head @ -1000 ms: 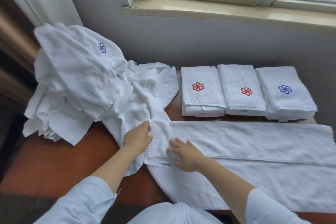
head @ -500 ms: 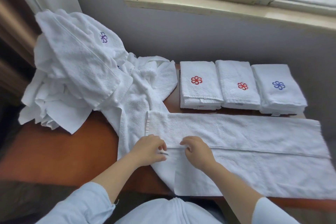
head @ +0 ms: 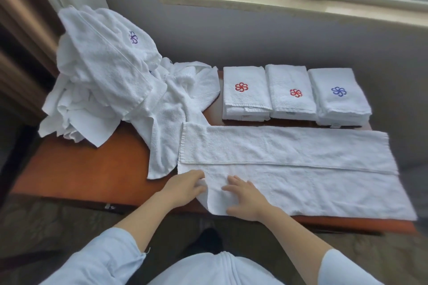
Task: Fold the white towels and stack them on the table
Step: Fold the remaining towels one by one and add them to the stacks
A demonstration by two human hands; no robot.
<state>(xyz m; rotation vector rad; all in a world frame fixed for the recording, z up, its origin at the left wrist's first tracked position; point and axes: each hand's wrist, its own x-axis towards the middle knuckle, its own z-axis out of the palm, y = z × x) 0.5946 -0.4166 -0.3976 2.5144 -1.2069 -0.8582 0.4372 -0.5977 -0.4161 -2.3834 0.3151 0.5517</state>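
Observation:
A long white towel [head: 301, 164] lies spread across the brown table [head: 92, 169], its far long edge folded over toward me. My left hand [head: 183, 188] grips the towel's near left corner, which is bunched up under the fingers. Just to its right, my right hand [head: 245, 199] lies flat on the towel with fingers spread. Behind the towel sit three folded white towels in a row: two with red flower marks [head: 245, 92] [head: 291, 95] and one with a blue mark [head: 338, 95]. A heap of unfolded white towels [head: 106, 81] fills the table's far left.
One loose towel [head: 166, 127] trails from the heap down to the spread towel's left end. A grey wall and a window sill [head: 278, 4] stand behind the table. Bare tabletop shows at the near left. A curtain [head: 23, 30] hangs at the far left.
Both hands slid from the folded seam toward me to the towel's near left corner. My left hand has taken hold of that corner and my right hand has flattened out.

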